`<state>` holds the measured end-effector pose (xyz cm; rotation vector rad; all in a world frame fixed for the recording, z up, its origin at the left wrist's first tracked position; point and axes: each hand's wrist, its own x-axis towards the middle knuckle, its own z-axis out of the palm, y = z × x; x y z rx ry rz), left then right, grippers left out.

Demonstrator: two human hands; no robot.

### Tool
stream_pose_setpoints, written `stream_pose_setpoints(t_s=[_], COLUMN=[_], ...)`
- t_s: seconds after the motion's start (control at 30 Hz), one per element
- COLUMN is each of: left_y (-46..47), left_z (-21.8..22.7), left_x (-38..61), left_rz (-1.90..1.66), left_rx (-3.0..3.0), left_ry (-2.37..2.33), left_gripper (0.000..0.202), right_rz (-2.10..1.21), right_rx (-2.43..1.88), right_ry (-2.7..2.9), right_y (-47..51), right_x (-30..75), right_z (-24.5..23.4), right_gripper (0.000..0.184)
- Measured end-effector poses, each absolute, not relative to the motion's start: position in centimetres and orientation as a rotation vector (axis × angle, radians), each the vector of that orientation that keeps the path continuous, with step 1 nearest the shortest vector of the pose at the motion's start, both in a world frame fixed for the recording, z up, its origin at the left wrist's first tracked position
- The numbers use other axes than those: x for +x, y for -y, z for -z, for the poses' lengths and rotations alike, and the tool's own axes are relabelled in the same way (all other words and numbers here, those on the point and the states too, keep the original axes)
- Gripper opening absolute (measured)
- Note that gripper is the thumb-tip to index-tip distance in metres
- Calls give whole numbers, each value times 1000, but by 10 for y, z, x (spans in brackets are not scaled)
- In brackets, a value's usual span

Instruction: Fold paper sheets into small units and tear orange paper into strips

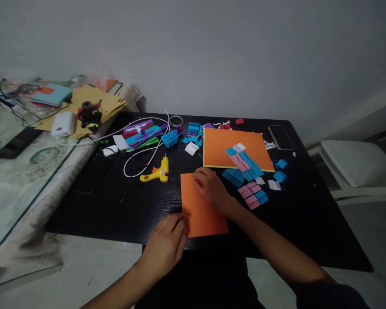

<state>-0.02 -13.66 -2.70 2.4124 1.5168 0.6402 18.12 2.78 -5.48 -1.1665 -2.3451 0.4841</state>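
An orange paper sheet (202, 210) lies on the black table (116, 206) near its front edge. My right hand (212, 189) rests on the sheet's upper part, fingers bent and pressing down on it. My left hand (165, 244) sits at the sheet's lower left corner, fingers curled against the edge. A larger orange sheet (225, 146) lies further back with a strip of blue, pink and white folded squares (244, 162) on it.
A yellow glue gun (157, 172) with a white cord lies left of the sheet. Piles of blue, purple and pink paper pieces (148, 133) sit at the back. More folded squares (254, 195) lie right of my hand. A phone (280, 137) lies at the back right.
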Motion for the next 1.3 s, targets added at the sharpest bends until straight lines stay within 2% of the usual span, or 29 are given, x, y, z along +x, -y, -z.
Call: stream_pose_setpoints(t_s=[0.27, 0.53, 0.9, 1.1, 1.3], left_y=[80, 66, 71, 69, 72], left_z=[49, 61, 64, 65, 76], left_x=[-19, -29, -27, -20, -8], left_rz=[-758, -661, -914, -896, -793], left_rx=[2239, 2299, 2123, 2133, 2304], left_ry=[-1884, -1915, -1789, -1749, -1790], left_gripper=[24, 30, 24, 39, 44], right_rz=[-357, -337, -342, -340, -340], right_rx=[-1431, -1443, -1418, -1494, -1501], right_ry=[2394, 2401, 2328, 2291, 2265], right_y=[11, 14, 22, 21, 24], right_x=[224, 220, 219, 220, 220], right_z=[61, 62, 60, 66, 68], right_gripper=[47, 45, 37, 47, 45])
